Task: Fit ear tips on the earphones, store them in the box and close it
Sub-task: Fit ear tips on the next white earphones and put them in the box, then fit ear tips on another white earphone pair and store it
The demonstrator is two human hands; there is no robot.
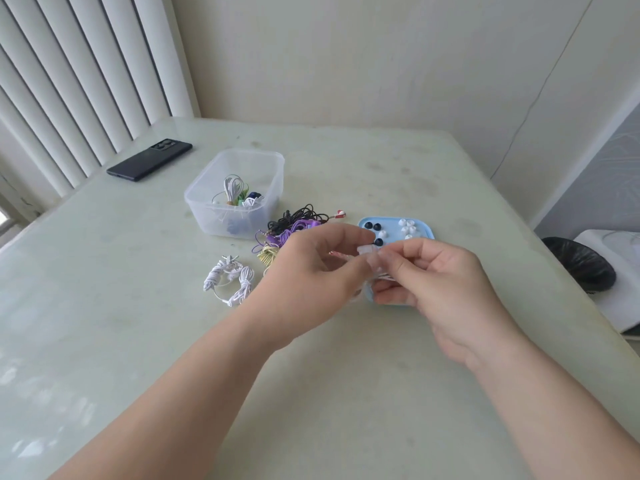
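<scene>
Pinching a pale earpiece between them above the blue lid, the left hand and right hand risk a slip (the piece is tiny, blurred): it could drop among loose ear tips, away from the open clear box.

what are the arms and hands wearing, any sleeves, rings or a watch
Nothing that shows. The left forearm and right forearm are bare down to the frame's bottom edge, with no sleeve or cuff in view. No watch, bracelet or band sits at either wrist. The left hand and right hand have no glove or visible ring. The fingertips are too blurred to judge the nails.
</scene>
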